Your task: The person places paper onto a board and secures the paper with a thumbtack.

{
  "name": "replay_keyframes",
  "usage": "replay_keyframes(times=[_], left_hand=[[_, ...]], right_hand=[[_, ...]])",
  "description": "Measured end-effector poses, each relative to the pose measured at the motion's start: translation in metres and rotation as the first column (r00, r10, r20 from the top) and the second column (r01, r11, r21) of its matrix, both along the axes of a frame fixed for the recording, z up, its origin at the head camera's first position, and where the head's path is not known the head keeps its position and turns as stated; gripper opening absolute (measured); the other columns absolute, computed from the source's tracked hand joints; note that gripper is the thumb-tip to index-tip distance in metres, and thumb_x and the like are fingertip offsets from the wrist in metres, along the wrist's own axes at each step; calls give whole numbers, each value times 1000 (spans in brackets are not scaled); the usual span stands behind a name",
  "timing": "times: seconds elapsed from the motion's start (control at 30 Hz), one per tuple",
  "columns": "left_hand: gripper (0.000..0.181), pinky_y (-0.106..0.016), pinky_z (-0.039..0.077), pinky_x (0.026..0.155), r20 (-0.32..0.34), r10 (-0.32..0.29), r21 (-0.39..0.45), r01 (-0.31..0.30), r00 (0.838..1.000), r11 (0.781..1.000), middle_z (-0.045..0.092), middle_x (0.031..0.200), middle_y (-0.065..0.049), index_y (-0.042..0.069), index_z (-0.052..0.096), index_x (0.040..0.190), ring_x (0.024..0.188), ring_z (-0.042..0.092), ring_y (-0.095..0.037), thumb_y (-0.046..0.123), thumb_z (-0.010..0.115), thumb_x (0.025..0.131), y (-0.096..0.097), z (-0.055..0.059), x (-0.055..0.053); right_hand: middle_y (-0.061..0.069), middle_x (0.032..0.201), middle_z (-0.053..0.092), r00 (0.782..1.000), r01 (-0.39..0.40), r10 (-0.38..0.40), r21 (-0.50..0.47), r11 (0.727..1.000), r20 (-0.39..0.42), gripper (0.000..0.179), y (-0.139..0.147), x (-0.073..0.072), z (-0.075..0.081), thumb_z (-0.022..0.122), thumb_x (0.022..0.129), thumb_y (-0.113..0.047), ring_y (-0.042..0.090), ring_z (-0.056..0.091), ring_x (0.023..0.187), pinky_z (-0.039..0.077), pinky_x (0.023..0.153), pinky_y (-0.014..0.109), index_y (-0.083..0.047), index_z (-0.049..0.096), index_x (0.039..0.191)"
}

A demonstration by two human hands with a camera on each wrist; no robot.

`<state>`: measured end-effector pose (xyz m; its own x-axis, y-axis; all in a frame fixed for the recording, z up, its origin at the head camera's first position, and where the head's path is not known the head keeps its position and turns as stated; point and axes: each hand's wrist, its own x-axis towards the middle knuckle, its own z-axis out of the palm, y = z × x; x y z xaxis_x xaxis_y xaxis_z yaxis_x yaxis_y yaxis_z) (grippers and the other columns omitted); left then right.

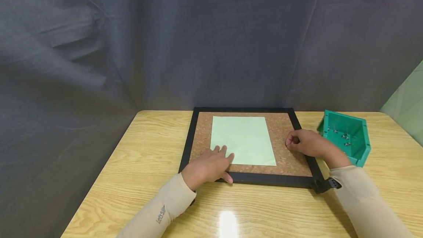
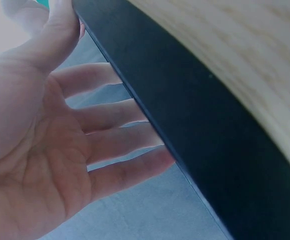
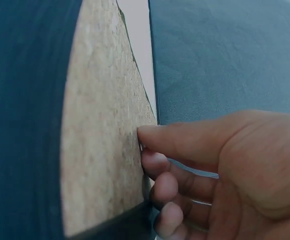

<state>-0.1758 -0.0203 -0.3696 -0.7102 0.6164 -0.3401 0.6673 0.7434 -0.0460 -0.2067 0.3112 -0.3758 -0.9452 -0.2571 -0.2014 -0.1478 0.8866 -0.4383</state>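
A cork board (image 1: pixel 287 164) in a black frame lies on the table, with a pale green sheet of paper (image 1: pixel 242 139) on its cork. My left hand (image 1: pixel 209 166) rests spread over the paper's near left corner, its thumb at the front of the frame (image 2: pixel 150 95). To the right of the paper, my right hand (image 1: pixel 307 142) is over the cork with its fingers curled. In the right wrist view, its thumb (image 3: pixel 185 140) and forefinger come together close to the cork (image 3: pixel 105 115), with a tiny shiny piece between the tips, mostly hidden.
A green bin (image 1: pixel 361 146) holding several small shiny pieces (image 1: pixel 345 137) stands right of the board, just beyond the right wrist. The wooden table (image 1: pixel 145 157) extends left and in front. A dark cloth (image 1: pixel 231 47) hangs behind it.
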Motion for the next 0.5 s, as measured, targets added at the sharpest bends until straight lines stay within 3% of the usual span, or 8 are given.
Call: replay_keyframes(times=[0.2,0.5], left_hand=[[79,-47,42,114,10,6,9,-6,1000,1000,28,163,-15,21,34,157,149,34,-33,58,54,90,0,-1,0],[79,-47,41,115,6,5,7,-5,1000,1000,28,163,-15,21,34,157,149,34,-33,58,54,90,0,0,1]], right_hand=[[0,78,58,1000,-2,2,-14,1000,-22,6,0,-1,-1,64,94,-12,15,49,71,37,61,29,-10,66,89],[3,77,62,987,72,-71,-2,997,-141,5,-4,-1,6,66,93,-13,16,52,67,41,57,29,-8,68,90]])
